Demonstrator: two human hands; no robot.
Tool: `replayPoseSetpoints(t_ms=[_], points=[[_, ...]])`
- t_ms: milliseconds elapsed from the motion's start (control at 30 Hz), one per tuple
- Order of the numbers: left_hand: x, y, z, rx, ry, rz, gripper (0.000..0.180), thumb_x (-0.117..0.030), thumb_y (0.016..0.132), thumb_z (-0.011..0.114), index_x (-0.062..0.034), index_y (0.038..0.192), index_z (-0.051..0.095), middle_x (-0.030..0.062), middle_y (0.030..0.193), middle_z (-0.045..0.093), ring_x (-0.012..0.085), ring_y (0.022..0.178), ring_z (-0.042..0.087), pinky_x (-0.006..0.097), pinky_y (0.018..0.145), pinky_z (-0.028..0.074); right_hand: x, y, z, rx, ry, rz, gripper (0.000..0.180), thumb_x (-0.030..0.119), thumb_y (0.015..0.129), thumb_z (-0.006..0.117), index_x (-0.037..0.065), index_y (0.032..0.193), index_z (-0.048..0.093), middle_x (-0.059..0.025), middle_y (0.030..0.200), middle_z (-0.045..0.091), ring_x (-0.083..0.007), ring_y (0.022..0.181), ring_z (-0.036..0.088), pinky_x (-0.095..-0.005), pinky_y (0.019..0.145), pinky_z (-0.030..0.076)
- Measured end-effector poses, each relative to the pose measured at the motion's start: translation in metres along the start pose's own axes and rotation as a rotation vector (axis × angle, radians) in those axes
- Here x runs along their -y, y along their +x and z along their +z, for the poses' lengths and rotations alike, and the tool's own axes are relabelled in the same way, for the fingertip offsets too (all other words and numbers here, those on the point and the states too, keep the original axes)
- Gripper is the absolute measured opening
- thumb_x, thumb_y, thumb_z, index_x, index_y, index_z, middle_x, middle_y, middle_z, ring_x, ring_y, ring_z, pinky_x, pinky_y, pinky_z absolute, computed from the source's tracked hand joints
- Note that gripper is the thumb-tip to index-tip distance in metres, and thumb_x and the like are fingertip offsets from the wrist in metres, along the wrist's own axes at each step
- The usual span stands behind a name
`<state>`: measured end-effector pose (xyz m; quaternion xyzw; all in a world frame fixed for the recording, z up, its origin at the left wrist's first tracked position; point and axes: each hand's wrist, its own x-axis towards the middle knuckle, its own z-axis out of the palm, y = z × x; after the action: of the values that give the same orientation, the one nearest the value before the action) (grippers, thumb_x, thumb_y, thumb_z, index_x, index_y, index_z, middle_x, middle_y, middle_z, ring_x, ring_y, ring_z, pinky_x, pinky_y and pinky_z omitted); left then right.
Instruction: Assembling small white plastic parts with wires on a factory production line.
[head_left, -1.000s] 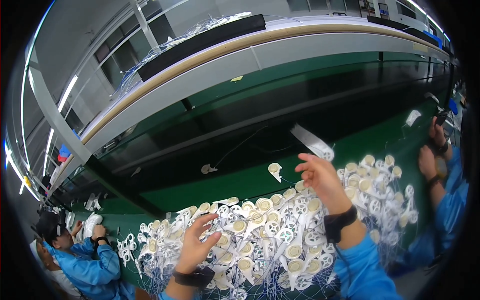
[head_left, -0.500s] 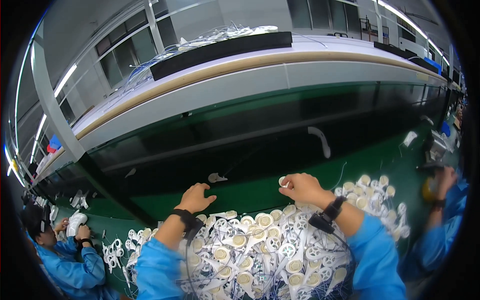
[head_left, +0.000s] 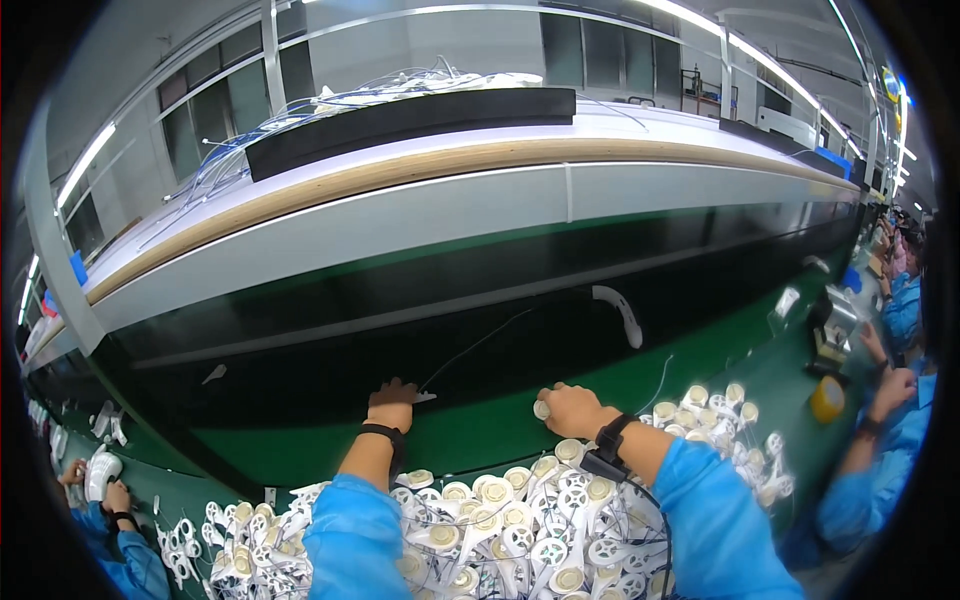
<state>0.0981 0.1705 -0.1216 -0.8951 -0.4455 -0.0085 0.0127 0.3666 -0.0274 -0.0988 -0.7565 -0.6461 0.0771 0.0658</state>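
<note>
Green covers the long surface (head_left: 500, 440) where a person in blue sleeves works, seen from above by a head camera. Both forearms rise from the six o'clock edge. The left hand (head_left: 392, 402) lies knuckles-up on the far edge of the surface, its grip closed on a small flat white piece (head_left: 424, 397) that pokes out toward three o'clock, with a thin wire (head_left: 475, 345) running off toward one o'clock. The right hand (head_left: 570, 408), at three o'clock from the left and well apart from it, has its fingers curled together around a small round white part (head_left: 541, 409) showing at its nine o'clock side. Each wrist wears a dark band. Just below the hands, toward six o'clock, spreads a heap of white round parts (head_left: 520, 520) tangled with thin wires. A white curved handle-shaped piece (head_left: 618, 312) lies at one o'clock. Other workers in blue stand at the three o'clock and eight o'clock edges.
</note>
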Motion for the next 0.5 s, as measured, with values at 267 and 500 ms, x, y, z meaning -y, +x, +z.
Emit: replayPoseSetpoints(t_ms=[267,500], points=[[-0.021,-0.026,-0.030,-0.143,0.032,0.163,0.026,-0.010,0.075,0.064,-0.0095,0.101,0.065,0.0158,0.102,0.062,0.0348,0.094,0.064,0.043,0.081,0.053,0.018,-0.016,-0.016,-0.042,0.118,-0.143,0.055,0.016,0.069,0.075,0.005,0.120,0.057,-0.0210,0.110,0.059,-0.0376,0.093,0.065,-0.0430,0.083,0.055],[-0.019,-0.132,-0.162,-0.211,-0.028,0.222,0.029,-0.011,0.070,0.066,-0.0052,0.098,0.066,0.0166,0.087,0.063,0.0360,0.079,0.066,0.045,0.071,0.054,0.091,-0.047,-0.063,-0.195,0.270,-0.420,0.053,0.015,0.072,0.072,0.005,0.122,0.056,-0.0178,0.109,0.058,-0.0372,0.093,0.064,-0.0440,0.082,0.054]])
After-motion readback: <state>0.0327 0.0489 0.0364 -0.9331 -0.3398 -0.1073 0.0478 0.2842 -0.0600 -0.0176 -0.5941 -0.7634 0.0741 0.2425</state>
